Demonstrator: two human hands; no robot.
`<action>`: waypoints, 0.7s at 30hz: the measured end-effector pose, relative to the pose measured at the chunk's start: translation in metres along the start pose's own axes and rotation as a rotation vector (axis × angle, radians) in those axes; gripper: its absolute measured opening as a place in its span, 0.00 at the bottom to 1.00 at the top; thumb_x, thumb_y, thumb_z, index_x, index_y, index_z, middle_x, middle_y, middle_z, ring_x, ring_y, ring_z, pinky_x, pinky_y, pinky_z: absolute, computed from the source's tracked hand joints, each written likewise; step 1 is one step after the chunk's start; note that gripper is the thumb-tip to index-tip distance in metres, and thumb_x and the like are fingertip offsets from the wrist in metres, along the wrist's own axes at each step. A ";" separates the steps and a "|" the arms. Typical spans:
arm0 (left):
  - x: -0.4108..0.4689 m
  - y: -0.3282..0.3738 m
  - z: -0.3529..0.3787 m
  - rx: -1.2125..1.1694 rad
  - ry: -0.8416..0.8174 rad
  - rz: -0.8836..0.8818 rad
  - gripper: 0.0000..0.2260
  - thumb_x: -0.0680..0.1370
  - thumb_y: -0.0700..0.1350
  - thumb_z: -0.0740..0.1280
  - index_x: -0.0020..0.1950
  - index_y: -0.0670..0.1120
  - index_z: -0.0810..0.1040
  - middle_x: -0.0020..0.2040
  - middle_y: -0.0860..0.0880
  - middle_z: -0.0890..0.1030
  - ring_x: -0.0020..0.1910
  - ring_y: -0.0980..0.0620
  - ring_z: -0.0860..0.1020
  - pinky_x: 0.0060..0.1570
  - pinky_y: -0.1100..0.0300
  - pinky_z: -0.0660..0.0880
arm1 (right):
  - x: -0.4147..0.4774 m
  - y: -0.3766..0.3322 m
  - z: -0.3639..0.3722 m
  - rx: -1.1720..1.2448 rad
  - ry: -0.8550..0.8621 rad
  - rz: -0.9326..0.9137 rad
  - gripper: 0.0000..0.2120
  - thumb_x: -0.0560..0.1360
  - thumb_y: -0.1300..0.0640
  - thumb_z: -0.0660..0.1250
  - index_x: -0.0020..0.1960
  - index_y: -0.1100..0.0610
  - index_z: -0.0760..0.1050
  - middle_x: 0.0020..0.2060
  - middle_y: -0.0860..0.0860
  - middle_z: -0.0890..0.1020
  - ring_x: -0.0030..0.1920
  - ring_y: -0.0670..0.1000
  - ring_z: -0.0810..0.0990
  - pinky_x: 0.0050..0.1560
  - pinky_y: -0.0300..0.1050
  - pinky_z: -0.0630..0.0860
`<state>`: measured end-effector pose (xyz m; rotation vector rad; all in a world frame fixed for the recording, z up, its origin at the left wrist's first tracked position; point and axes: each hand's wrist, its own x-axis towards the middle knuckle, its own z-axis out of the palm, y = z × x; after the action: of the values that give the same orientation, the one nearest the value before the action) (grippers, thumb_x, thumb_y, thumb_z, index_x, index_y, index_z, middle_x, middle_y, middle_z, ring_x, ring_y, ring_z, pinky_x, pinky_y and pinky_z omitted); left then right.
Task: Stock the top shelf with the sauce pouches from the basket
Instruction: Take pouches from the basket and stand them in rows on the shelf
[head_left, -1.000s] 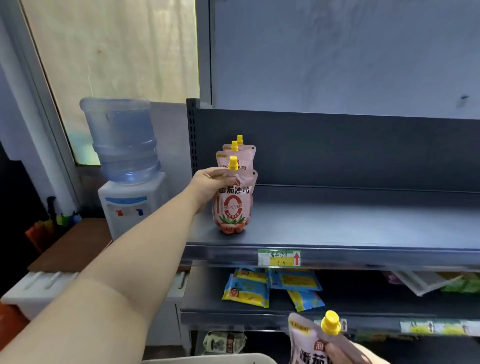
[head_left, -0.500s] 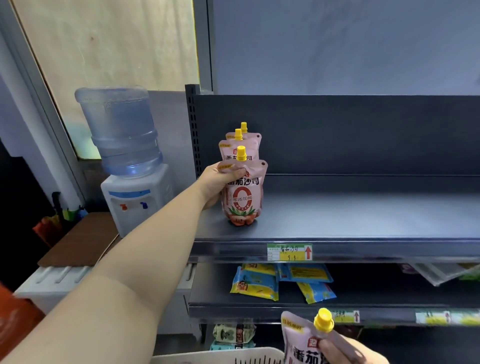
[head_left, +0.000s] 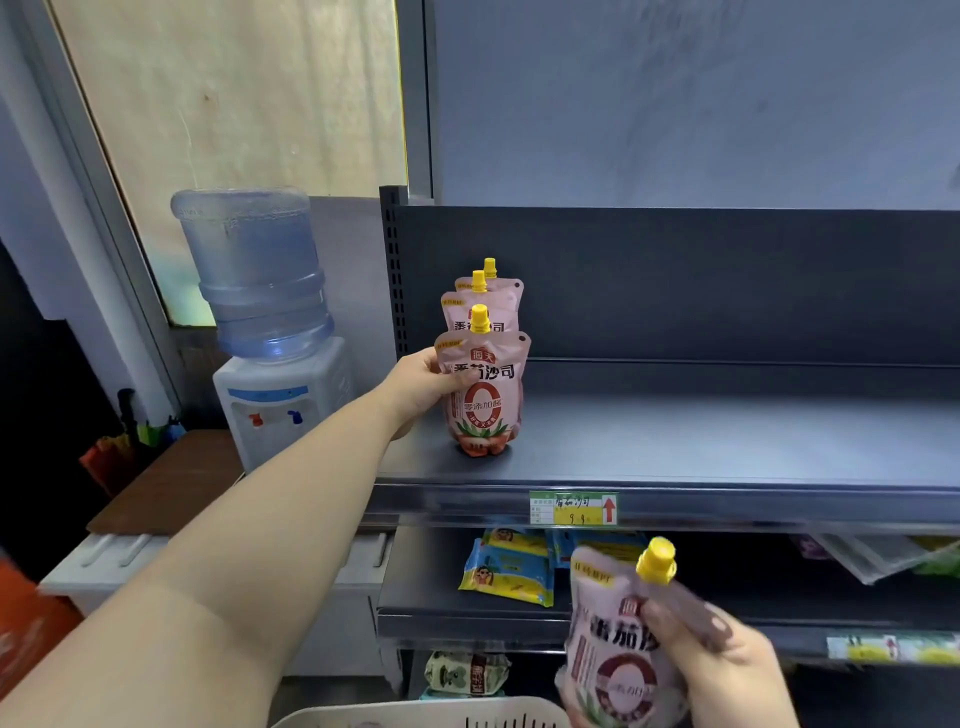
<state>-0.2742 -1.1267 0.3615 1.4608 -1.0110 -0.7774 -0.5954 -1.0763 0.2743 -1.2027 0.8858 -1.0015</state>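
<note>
Three pink sauce pouches with yellow caps stand in a row at the left end of the dark top shelf (head_left: 701, 447). My left hand (head_left: 423, 387) grips the front pouch (head_left: 483, 400) by its left edge, and it stands upright on the shelf. Two more pouches (head_left: 485, 306) are lined up behind it. Low at the right, my right hand (head_left: 722, 670) holds another pouch (head_left: 618, 644), tilted, in front of the lower shelves. The white basket (head_left: 426, 716) shows only its rim at the bottom edge.
A water dispenser (head_left: 270, 332) stands left of the shelf unit on a low cabinet. The shelf below holds blue and yellow snack packets (head_left: 506, 569). A price tag (head_left: 573, 508) sits on the top shelf's front edge. The rest of the top shelf stretches to the right.
My right hand has raised its pouch higher into view. My left hand stays on the front pouch on the shelf. The camera has shifted slightly.
</note>
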 end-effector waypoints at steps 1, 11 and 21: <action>-0.002 -0.001 0.000 0.021 0.019 -0.002 0.09 0.74 0.42 0.71 0.52 0.51 0.78 0.50 0.52 0.82 0.51 0.53 0.79 0.52 0.56 0.74 | 0.006 -0.007 -0.004 0.010 -0.092 -0.050 0.16 0.54 0.48 0.76 0.33 0.60 0.83 0.28 0.54 0.84 0.29 0.49 0.83 0.29 0.41 0.79; -0.017 -0.001 0.008 0.158 0.107 -0.023 0.15 0.73 0.41 0.72 0.57 0.51 0.75 0.52 0.53 0.81 0.50 0.55 0.77 0.51 0.59 0.72 | 0.139 -0.112 0.021 0.097 -0.178 -0.266 0.05 0.75 0.60 0.66 0.47 0.61 0.79 0.40 0.55 0.85 0.42 0.57 0.85 0.40 0.53 0.82; -0.020 -0.027 0.004 0.543 0.254 -0.112 0.37 0.68 0.52 0.75 0.74 0.50 0.63 0.70 0.50 0.72 0.69 0.52 0.69 0.69 0.51 0.65 | 0.289 -0.111 0.055 0.013 -0.200 -0.170 0.02 0.75 0.61 0.67 0.47 0.58 0.78 0.39 0.54 0.85 0.39 0.54 0.84 0.40 0.50 0.80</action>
<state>-0.2816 -1.1099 0.3331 2.0381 -0.9916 -0.3881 -0.4660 -1.3398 0.3853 -1.3583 0.6270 -1.0001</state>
